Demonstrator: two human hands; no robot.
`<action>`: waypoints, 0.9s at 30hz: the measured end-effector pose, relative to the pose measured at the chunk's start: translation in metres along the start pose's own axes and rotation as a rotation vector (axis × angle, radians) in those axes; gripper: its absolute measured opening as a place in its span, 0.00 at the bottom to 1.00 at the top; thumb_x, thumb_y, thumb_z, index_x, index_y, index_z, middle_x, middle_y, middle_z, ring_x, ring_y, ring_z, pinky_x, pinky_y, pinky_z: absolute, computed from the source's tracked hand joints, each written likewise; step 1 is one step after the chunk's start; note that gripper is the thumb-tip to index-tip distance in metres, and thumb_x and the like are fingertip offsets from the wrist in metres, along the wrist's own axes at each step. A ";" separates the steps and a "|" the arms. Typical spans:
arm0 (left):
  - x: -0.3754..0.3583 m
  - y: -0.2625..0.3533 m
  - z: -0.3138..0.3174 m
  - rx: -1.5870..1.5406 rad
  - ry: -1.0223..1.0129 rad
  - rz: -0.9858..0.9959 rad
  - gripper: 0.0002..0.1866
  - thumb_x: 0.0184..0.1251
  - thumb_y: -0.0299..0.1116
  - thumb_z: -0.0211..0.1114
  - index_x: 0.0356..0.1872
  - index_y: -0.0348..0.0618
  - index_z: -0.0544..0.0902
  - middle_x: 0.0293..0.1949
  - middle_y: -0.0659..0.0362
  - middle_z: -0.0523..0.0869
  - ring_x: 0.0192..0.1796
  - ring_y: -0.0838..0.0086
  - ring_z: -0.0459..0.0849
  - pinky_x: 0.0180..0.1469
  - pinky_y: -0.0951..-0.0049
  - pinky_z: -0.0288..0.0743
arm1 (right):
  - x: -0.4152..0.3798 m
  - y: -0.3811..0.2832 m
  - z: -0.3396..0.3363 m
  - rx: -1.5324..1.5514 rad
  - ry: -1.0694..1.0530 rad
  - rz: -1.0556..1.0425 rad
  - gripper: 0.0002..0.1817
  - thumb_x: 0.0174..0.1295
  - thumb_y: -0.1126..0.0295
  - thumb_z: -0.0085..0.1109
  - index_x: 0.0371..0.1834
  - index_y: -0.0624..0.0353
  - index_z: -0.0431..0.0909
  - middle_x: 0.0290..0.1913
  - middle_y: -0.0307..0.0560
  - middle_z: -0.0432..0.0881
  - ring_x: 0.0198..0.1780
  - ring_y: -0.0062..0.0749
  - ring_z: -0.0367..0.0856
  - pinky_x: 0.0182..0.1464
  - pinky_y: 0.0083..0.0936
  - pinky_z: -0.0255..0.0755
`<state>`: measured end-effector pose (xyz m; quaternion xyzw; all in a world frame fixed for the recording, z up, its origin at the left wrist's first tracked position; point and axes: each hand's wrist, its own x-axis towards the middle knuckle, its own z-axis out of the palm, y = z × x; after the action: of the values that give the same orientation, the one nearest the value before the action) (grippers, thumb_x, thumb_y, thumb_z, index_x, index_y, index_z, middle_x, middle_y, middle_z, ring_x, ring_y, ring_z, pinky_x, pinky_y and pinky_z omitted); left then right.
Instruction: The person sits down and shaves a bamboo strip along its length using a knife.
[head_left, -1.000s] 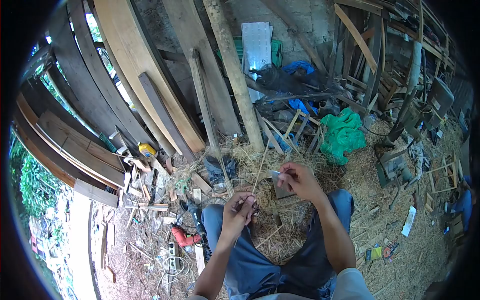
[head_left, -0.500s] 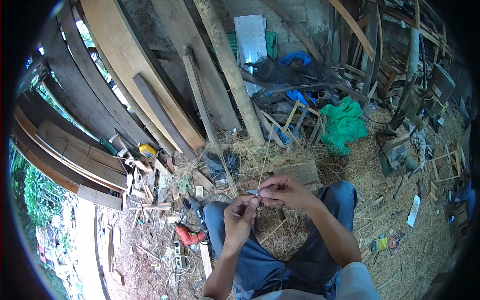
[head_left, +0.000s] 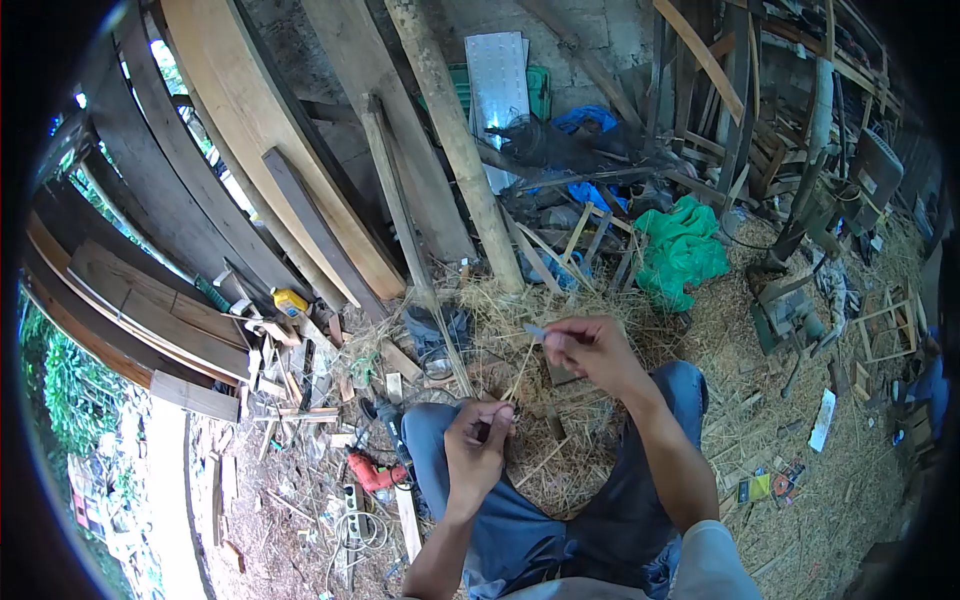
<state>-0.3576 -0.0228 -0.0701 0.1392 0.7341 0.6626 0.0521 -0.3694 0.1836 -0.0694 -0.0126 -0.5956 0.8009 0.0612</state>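
My left hand (head_left: 476, 442) is closed in a pinch above my left knee, with thumb and forefinger on a thin pale strip (head_left: 518, 372). From those fingers the strip slants up and away from me. Higher and to the right, my right hand (head_left: 596, 352) is closed around a small knife (head_left: 534, 329). Its short grey blade points left, past the far end of the fingers, while the handle is hidden in the grip. A gap separates the two hands.
A red power drill (head_left: 376, 472) and a power strip (head_left: 353, 500) lie left of my legs. Long boards (head_left: 290, 150) lean at the back left. Wood shavings and offcuts cover the ground. A green plastic sheet (head_left: 683, 250) lies beyond my right knee.
My right hand has moved up and away from my left hand with the knife, where both were together before. My left hand has dropped slightly, still pinching the strip.
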 end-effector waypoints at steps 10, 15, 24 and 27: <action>0.007 -0.002 0.001 -0.043 -0.044 -0.071 0.08 0.67 0.30 0.63 0.39 0.35 0.81 0.27 0.63 0.81 0.26 0.85 0.74 0.30 0.83 0.67 | -0.003 0.015 0.017 -0.027 -0.271 0.200 0.10 0.65 0.70 0.59 0.41 0.66 0.81 0.25 0.37 0.79 0.22 0.12 0.68 0.22 0.13 0.59; 0.005 -0.005 0.002 -0.081 -0.009 -0.132 0.07 0.67 0.29 0.63 0.38 0.35 0.81 0.27 0.64 0.81 0.29 0.86 0.73 0.32 0.84 0.65 | -0.002 0.019 0.017 -0.080 -0.197 0.164 0.10 0.64 0.67 0.59 0.34 0.64 0.82 0.23 0.35 0.79 0.20 0.11 0.68 0.20 0.13 0.57; -0.006 -0.025 -0.004 -0.103 -0.046 -0.164 0.08 0.67 0.29 0.62 0.38 0.34 0.82 0.29 0.64 0.82 0.31 0.85 0.74 0.36 0.83 0.67 | 0.004 0.011 -0.006 -0.196 -0.078 0.083 0.09 0.66 0.68 0.55 0.38 0.63 0.81 0.23 0.34 0.77 0.20 0.10 0.66 0.21 0.13 0.58; 0.000 -0.009 -0.004 -0.094 -0.047 -0.169 0.08 0.67 0.30 0.62 0.38 0.34 0.82 0.28 0.64 0.81 0.30 0.86 0.73 0.33 0.84 0.65 | -0.007 0.021 0.015 -0.048 -0.271 0.186 0.10 0.67 0.68 0.55 0.40 0.64 0.81 0.25 0.33 0.78 0.21 0.10 0.66 0.21 0.13 0.58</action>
<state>-0.3595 -0.0274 -0.0787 0.0898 0.7101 0.6859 0.1313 -0.3658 0.1624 -0.0849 0.0389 -0.6135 0.7831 -0.0942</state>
